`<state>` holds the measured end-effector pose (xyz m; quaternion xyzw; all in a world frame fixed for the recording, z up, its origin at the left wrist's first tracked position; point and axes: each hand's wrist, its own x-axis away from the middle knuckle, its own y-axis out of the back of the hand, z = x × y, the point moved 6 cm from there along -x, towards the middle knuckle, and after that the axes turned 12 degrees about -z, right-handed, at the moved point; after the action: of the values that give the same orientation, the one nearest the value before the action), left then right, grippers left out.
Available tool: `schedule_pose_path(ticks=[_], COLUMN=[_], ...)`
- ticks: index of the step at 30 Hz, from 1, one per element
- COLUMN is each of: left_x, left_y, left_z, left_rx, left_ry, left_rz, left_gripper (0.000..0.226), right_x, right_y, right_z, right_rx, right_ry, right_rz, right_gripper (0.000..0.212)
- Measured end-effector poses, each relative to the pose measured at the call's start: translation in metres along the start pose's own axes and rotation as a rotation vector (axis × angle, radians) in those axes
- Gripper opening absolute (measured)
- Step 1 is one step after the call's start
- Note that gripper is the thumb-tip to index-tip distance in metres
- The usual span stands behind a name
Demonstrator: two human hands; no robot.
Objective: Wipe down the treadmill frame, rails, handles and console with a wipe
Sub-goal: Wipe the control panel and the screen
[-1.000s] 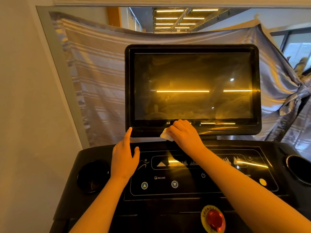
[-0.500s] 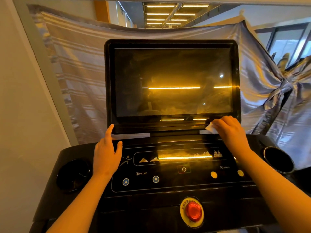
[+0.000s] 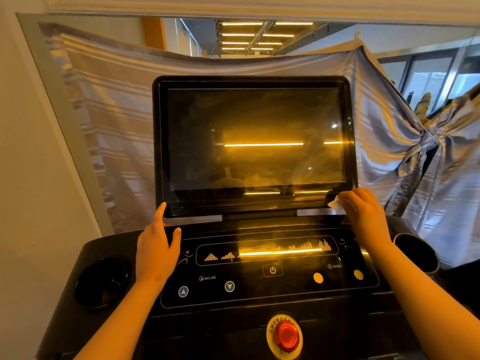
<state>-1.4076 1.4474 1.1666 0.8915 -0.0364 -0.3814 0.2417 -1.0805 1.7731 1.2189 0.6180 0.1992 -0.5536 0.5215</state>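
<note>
The right hand [image 3: 363, 216], fingers curled, presses a white wipe [image 3: 335, 203] against the screen's [image 3: 255, 141] lower right corner. The left hand [image 3: 155, 245] lies open on the console [image 3: 259, 289], forefinger touching the screen's lower left corner.

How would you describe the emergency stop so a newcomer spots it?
Start at the big dark screen. Drop past the control panel with its flat buttons to the bottom edge, centre. The emergency stop is the only raised red knob, ringed in yellow.

bare forearms [image 3: 117, 320], bare left hand [image 3: 155, 252] and right hand [image 3: 363, 216]
</note>
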Motion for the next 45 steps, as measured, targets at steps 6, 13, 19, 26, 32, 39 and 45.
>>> schedule_pose_path(ticks=[6,13,19,26,32,39,45], left_x=[0.001,0.002,0.002,0.003,0.003,0.000,0.001], left_y=[0.001,0.001,0.001,0.001,0.003,0.000,0.000], left_z=[0.000,0.001,0.002,0.001,0.001,0.004,0.002], left_rx=[-0.001,0.013,0.027,0.037,0.042,0.038,0.040], left_ry=[0.020,0.028,0.023,0.036,0.035,0.039,0.036], left_rz=[0.016,0.026,0.020,0.028,0.030,0.022,0.030], left_gripper=[0.068,0.069,0.069,0.067,0.068,0.070,0.070], right_x=[-0.009,-0.017,-0.025,-0.028,-0.035,-0.020,0.002], right_y=[0.003,0.007,0.005,0.014,0.005,-0.012,-0.010], right_z=[-0.008,-0.015,-0.023,-0.026,-0.041,-0.040,-0.031], right_rx=[-0.075,-0.046,-0.032,-0.104,-0.116,-0.202,-0.124], right_ry=[-0.115,-0.162,-0.281,-0.595,-0.855,-0.917,-0.996], right_rz=[0.062,0.120,0.060,-0.125,-0.202,-0.095,-0.057], right_gripper=[0.011,0.008,0.009,0.016,0.020,0.027,0.033])
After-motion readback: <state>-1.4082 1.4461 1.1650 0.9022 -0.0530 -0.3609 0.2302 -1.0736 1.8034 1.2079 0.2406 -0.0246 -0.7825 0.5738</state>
